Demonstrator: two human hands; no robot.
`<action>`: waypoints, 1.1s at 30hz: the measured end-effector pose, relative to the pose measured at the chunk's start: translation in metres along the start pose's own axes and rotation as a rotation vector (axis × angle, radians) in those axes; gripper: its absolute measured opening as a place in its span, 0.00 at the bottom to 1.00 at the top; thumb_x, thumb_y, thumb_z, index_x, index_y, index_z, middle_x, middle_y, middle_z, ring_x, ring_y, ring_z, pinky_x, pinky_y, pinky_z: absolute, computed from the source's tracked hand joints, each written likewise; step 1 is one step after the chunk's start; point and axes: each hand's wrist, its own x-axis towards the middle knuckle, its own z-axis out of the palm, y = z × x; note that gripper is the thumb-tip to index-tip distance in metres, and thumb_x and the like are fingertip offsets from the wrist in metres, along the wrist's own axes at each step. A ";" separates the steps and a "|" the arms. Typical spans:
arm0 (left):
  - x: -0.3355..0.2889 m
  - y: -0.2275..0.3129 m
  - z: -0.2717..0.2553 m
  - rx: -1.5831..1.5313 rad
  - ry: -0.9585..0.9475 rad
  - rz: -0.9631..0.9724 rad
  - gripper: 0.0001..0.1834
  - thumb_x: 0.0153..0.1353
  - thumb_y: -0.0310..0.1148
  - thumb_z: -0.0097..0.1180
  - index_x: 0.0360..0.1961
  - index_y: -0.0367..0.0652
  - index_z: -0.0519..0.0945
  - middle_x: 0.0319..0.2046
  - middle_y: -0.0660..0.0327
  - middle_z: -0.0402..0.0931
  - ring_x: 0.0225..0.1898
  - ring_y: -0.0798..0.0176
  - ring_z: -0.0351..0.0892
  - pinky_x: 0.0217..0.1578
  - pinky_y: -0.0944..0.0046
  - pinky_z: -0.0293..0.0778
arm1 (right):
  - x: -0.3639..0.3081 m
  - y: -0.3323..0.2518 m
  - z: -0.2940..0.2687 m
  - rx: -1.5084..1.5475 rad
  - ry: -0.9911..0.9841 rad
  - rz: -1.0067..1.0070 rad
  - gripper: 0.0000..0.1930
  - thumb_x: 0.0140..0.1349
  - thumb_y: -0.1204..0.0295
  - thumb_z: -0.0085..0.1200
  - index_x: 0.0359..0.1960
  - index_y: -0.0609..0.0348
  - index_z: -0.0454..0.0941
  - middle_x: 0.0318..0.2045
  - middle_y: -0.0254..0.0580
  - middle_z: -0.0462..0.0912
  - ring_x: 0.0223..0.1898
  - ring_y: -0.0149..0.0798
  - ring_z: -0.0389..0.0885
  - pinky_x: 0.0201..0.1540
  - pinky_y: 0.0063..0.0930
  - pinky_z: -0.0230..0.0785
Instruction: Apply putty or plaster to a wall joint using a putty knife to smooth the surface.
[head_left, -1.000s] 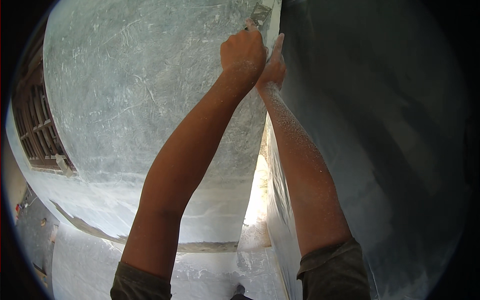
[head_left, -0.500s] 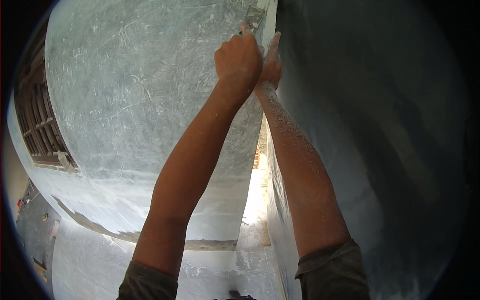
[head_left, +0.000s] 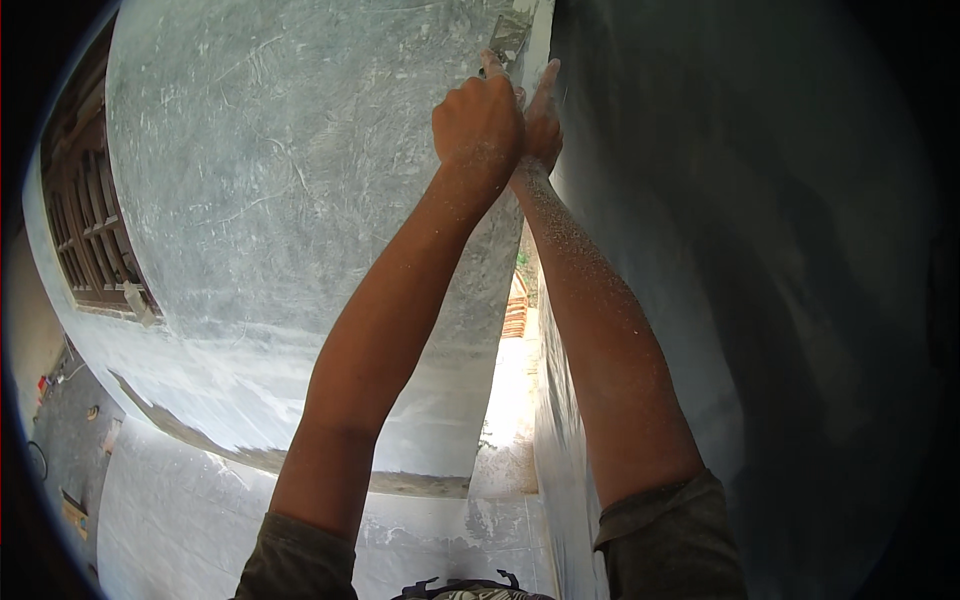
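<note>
My left hand (head_left: 478, 125) is closed, raised high against the grey plastered wall (head_left: 250, 200), one finger stretched upward. Just above that finger a flat, plaster-smeared putty knife blade (head_left: 512, 35) lies against the wall near its vertical edge; its handle is hidden in my grip. Close beside it, partly behind my left wrist, my right hand (head_left: 542, 130) is at the wall's corner. Its index finger points up along the pale edge strip (head_left: 541, 35) while the other fingers curl; what they hold is hidden. Pale dust coats my right forearm.
A dark wall surface (head_left: 800, 250) stands close on the right. Between the walls a bright narrow gap (head_left: 515, 390) opens below my hands. A brown barred window (head_left: 95, 225) is at the left. Small items lie on the grey floor (head_left: 65, 440) lower left.
The view has shifted slightly, showing more of the window and a dark patterned thing at the lower edge. Both hands stay at the wall's corner, almost unmoved.
</note>
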 end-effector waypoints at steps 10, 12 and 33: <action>0.001 0.003 0.001 0.019 0.072 0.032 0.37 0.63 0.42 0.57 0.70 0.36 0.65 0.40 0.41 0.84 0.42 0.38 0.86 0.42 0.44 0.81 | -0.001 -0.001 -0.001 0.017 0.005 0.009 0.48 0.65 0.53 0.57 0.78 0.52 0.39 0.46 0.60 0.78 0.43 0.60 0.83 0.45 0.54 0.78; 0.004 0.003 -0.001 0.028 0.038 0.021 0.36 0.63 0.41 0.57 0.70 0.35 0.65 0.40 0.41 0.84 0.41 0.38 0.86 0.42 0.44 0.81 | -0.002 0.000 -0.001 0.008 0.007 -0.011 0.47 0.66 0.53 0.56 0.78 0.52 0.40 0.46 0.60 0.79 0.42 0.60 0.83 0.44 0.54 0.78; -0.006 0.010 0.001 -0.012 0.042 -0.052 0.32 0.65 0.40 0.52 0.69 0.39 0.67 0.39 0.40 0.83 0.42 0.36 0.85 0.43 0.43 0.80 | 0.000 0.000 0.002 -0.030 -0.020 0.014 0.50 0.63 0.56 0.60 0.78 0.53 0.39 0.47 0.58 0.78 0.44 0.58 0.83 0.45 0.51 0.78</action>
